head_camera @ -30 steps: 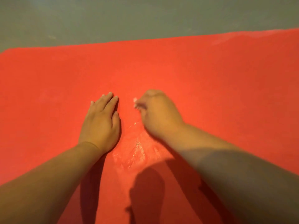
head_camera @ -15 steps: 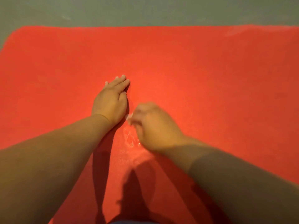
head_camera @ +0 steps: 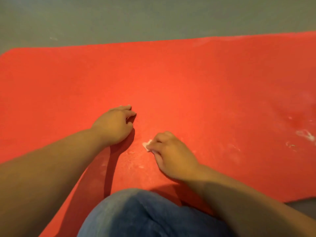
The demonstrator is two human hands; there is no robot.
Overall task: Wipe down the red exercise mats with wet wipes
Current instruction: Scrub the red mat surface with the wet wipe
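Red exercise mat [head_camera: 188, 82] lies spread on the grey floor [head_camera: 153, 17]. Right hand [head_camera: 172, 156], grip pinched on a wadded wet wipe [head_camera: 146, 145], has dragged it back toward the knee [head_camera: 145, 212]. The left hand [head_camera: 114, 125] braces, holding nothing. Stroke likely ending, wiping unfinished.

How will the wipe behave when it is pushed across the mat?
Probably floppy: the wipe is bunched small under the curled fingers of the right hand, and only a crumpled corner pokes out. It is likely very light, since so little of it fills the grip. It may shed or pill under pressure, because pale flecks lie on the mat close by.
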